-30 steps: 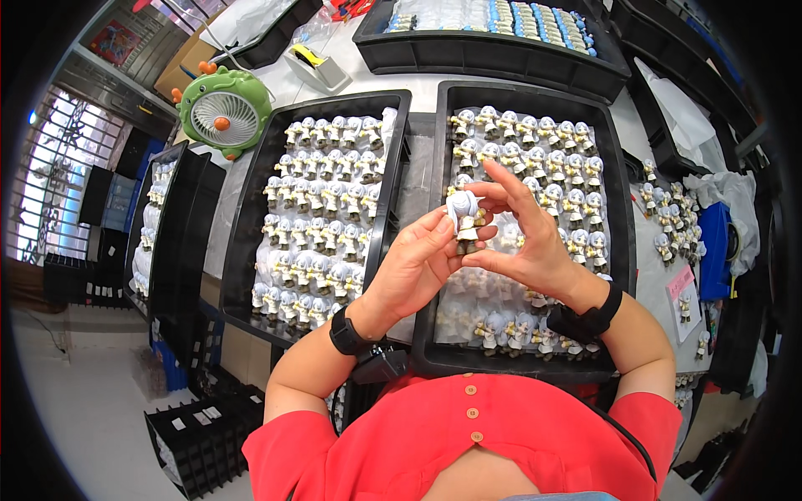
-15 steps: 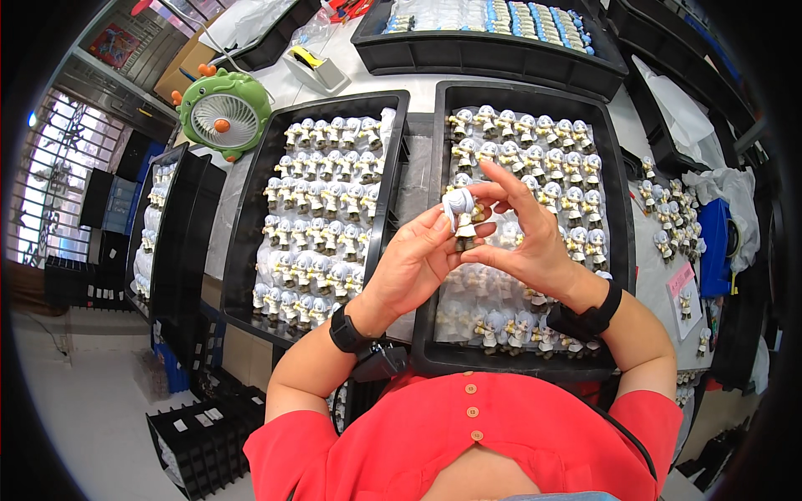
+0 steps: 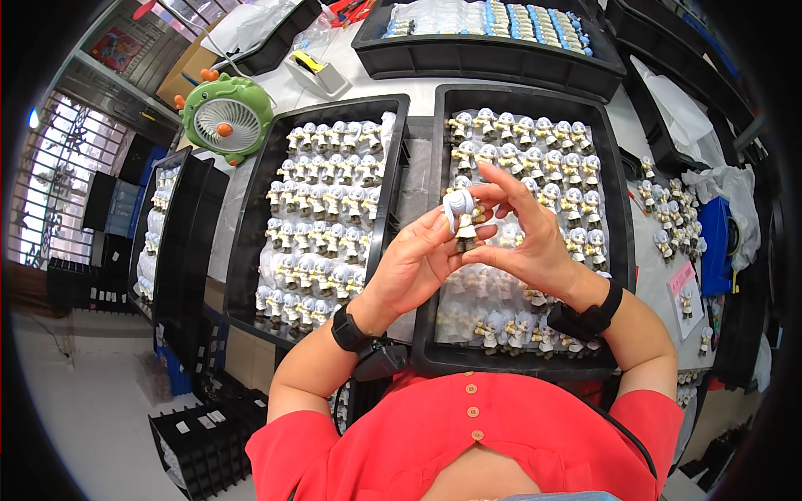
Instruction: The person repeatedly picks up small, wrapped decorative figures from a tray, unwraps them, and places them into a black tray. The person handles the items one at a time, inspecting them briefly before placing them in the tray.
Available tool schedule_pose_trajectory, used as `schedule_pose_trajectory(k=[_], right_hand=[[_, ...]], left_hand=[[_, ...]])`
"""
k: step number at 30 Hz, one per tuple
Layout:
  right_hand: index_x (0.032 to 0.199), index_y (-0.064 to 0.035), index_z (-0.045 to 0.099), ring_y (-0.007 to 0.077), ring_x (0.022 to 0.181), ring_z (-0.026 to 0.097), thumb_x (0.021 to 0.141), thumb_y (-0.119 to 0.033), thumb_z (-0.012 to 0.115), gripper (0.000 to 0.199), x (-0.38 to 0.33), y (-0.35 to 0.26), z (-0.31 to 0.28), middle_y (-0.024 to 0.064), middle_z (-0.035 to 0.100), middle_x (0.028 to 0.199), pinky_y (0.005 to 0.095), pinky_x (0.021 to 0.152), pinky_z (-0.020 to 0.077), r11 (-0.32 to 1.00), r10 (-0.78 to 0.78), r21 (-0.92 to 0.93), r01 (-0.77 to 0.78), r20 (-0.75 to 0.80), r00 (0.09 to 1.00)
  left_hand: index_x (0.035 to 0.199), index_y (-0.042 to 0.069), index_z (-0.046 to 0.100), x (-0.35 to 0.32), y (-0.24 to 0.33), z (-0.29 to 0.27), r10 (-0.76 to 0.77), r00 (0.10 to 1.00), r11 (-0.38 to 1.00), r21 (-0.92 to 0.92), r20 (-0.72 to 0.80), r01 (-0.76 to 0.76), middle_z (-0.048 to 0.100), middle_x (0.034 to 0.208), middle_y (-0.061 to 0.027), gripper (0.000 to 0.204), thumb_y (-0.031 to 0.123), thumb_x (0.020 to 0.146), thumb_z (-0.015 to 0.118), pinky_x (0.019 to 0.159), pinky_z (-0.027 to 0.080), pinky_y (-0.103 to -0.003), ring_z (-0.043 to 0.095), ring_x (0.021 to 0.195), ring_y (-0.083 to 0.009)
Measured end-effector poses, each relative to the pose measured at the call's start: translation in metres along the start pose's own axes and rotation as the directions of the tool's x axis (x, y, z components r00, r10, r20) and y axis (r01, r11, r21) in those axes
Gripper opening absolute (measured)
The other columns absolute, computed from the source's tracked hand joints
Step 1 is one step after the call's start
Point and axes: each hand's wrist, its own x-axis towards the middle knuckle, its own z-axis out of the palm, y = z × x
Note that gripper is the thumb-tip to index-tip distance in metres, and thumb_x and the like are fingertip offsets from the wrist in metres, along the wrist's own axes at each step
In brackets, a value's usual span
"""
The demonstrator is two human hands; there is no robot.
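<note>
A small white-haired figurine [image 3: 460, 215] is held up between both hands above the right black tray [image 3: 614, 209]. My left hand [image 3: 415, 260] grips its lower body from the left, thumb against it. My right hand [image 3: 522, 238] pinches it from the right, with the other fingers spread upward. That tray holds several rows of similar figurines [image 3: 535, 150]. The left black tray [image 3: 251, 242] beside it is also filled with rows of figurines [image 3: 322, 217].
A green round desk fan [image 3: 227, 115] stands at the back left. Another black tray [image 3: 493, 50] with bagged parts lies at the back. Loose figurines [image 3: 672, 221] and white bags lie on the right. Stacked black trays [image 3: 171, 242] stand at the left.
Both hands with the figurine have shifted slightly; the figurine has been turned a little between the fingers. Nothing else moved.
</note>
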Motion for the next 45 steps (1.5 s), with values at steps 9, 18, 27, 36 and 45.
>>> schedule_pose_trajectory(k=[9,18,27,36,45], right_hand=[[0.142,-0.0125,0.033,0.0175,0.096,0.061,0.068,-0.007,0.080,0.088,0.002,0.002,0.001,0.0113,0.060,0.119,0.0297,0.088,0.0496,0.983,0.090,0.154,-0.096,0.041,0.995],[0.142,-0.0129,0.034,0.0225,0.111,0.057,0.068,-0.014,0.081,0.088,0.002,0.004,0.000,0.0124,0.057,0.124,0.0346,0.094,0.0457,0.994,0.077,0.067,-0.081,0.056,0.995],[0.139,-0.0104,0.038,0.0185,0.101,0.060,0.068,-0.013,0.081,0.083,0.003,-0.004,0.000,0.0071,0.058,0.102,0.0329,0.088,0.0475,0.998,0.041,-0.043,-0.039,0.040,0.998],[0.136,-0.0080,0.043,0.0150,0.085,0.060,0.070,-0.005,0.077,0.074,0.000,-0.001,0.003,0.0045,0.059,0.091,0.0301,0.083,0.0487,1.000,0.025,-0.009,-0.025,0.010,1.000],[0.132,-0.0089,0.048,0.0138,0.081,0.058,0.072,-0.009,0.076,0.066,-0.001,0.000,0.003,0.0040,0.058,0.087,0.0283,0.077,0.0493,0.998,0.059,0.001,-0.059,0.002,0.998]], left_hand=[[0.143,0.010,0.026,0.000,-0.002,-0.002,0.067,0.996,0.998,0.003,-0.063,-0.067,0.045,0.134,-0.0107,0.051,0.027,0.099,0.044,0.095,0.046,-0.040,0.052,0.118,-0.0278],[0.133,0.010,0.036,0.000,-0.004,-0.010,0.067,0.990,0.998,-0.005,-0.128,-0.068,0.051,0.126,-0.0111,0.040,0.026,0.098,0.047,0.089,0.049,-0.037,0.055,0.115,-0.0272],[0.122,0.008,0.042,0.000,-0.008,-0.014,0.097,0.977,0.995,-0.019,-0.190,-0.103,0.052,0.123,-0.0103,0.031,0.024,0.097,0.049,0.092,0.049,-0.035,0.053,0.116,-0.0229],[0.121,0.011,0.041,-0.001,-0.005,-0.009,0.099,0.978,0.994,-0.019,-0.182,-0.105,0.053,0.118,-0.0070,0.031,0.021,0.095,0.055,0.089,0.049,-0.034,0.055,0.104,-0.0156],[0.122,0.010,0.037,-0.001,-0.006,-0.010,0.154,0.961,0.988,0.043,-0.230,-0.148,0.057,0.112,-0.0088,0.040,0.015,0.091,0.061,0.091,0.049,-0.033,0.058,0.101,-0.0159]])
